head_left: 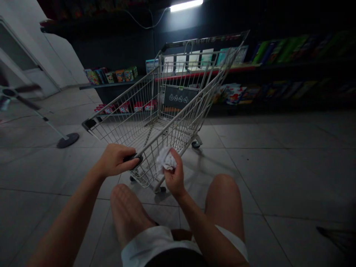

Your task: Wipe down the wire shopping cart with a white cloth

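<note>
A metal wire shopping cart [178, 126] stands on the tiled floor in front of me, its near end by my knees. My left hand [118, 159] is closed round the black corner bumper [136, 161] at the cart's near end. In my right hand [175, 176] is a crumpled white cloth [166, 160], pinched between thumb and fingers. The cloth is close to the side wires of the basket; whether it touches them I cannot tell. A dark panel with round symbols [180, 97] hangs inside the cart's far end.
Dark shelves with books [198, 61] run behind the cart, and boxed goods [111, 75] sit on the left shelf. A standing fan's round base [68, 140] rests on the floor at left. A lit tube lamp [186, 5] is above. Dark thin legs [336, 235] show at lower right.
</note>
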`<state>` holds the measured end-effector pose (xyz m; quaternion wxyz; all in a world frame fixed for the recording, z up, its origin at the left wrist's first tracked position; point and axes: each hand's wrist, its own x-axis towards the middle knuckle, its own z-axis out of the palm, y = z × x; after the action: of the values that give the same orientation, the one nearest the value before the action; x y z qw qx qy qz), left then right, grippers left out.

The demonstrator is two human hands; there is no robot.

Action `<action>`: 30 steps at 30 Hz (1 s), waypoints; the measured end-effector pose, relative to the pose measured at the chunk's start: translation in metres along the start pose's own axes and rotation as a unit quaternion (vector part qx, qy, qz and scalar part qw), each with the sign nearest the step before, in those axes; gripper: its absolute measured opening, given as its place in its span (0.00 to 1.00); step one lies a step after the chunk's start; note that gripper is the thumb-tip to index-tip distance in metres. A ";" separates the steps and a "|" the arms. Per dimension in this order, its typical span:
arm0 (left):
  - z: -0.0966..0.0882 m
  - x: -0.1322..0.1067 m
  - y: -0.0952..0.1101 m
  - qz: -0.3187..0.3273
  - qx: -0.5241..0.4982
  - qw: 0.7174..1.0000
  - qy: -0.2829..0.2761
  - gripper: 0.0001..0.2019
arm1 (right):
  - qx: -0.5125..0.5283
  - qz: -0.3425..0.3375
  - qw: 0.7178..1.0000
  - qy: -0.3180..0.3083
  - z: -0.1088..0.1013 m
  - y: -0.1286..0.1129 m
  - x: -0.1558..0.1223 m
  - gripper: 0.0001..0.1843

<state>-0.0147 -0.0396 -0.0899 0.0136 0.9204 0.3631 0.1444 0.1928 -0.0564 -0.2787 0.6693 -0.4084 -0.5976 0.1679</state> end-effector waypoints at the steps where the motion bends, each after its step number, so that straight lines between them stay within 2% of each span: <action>1: 0.000 0.001 -0.001 0.002 -0.002 1.000 -0.002 0.22 | -0.022 -0.005 1.000 -0.003 -0.006 0.001 0.002 0.36; 2: 0.000 0.002 -0.002 0.004 -0.004 1.000 -0.005 0.22 | -0.038 -0.008 0.999 -0.008 -0.010 0.002 0.003 0.38; 4: 0.000 0.003 -0.004 0.007 -0.009 1.000 -0.007 0.22 | -0.043 -0.012 0.999 -0.023 -0.010 0.008 0.003 0.36; 6: 0.000 0.004 -0.006 0.007 -0.011 1.000 -0.008 0.22 | -0.037 -0.033 0.997 -0.063 0.000 0.015 0.000 0.29; 9: 0.001 0.006 -0.008 0.002 -0.009 1.000 -0.012 0.22 | -0.055 -0.099 0.987 -0.115 0.025 0.025 -0.006 0.23; 13: 0.001 0.007 -0.014 -0.003 0.000 1.000 -0.009 0.21 | -0.079 -0.145 0.984 -0.071 0.048 0.040 -0.019 0.22; 17: 0.001 0.006 -0.022 -0.005 -0.009 1.000 -0.009 0.21 | -0.103 -0.126 0.984 -0.071 0.045 0.072 -0.059 0.22; 21: 0.001 0.006 -0.029 -0.005 -0.017 1.000 -0.004 0.21 | -0.128 -0.085 0.974 -0.165 0.030 0.099 -0.103 0.24; 24: 0.001 0.006 -0.030 -0.002 -0.020 1.000 0.000 0.21 | -0.112 -0.091 0.973 -0.181 0.028 0.090 -0.103 0.24; 27: 0.002 0.007 -0.028 -0.006 -0.018 1.000 0.009 0.21 | -0.087 -0.121 0.976 -0.159 0.039 0.070 -0.083 0.21; 30: 0.003 0.007 -0.028 -0.011 -0.012 1.000 0.012 0.21 | -0.103 -0.125 0.969 -0.188 0.052 0.069 -0.072 0.17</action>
<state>-0.0272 -0.0141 -0.0941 0.0222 0.9145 0.3711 0.1595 0.1455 -0.0478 -0.3808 0.5149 -0.3585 -0.7729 0.0944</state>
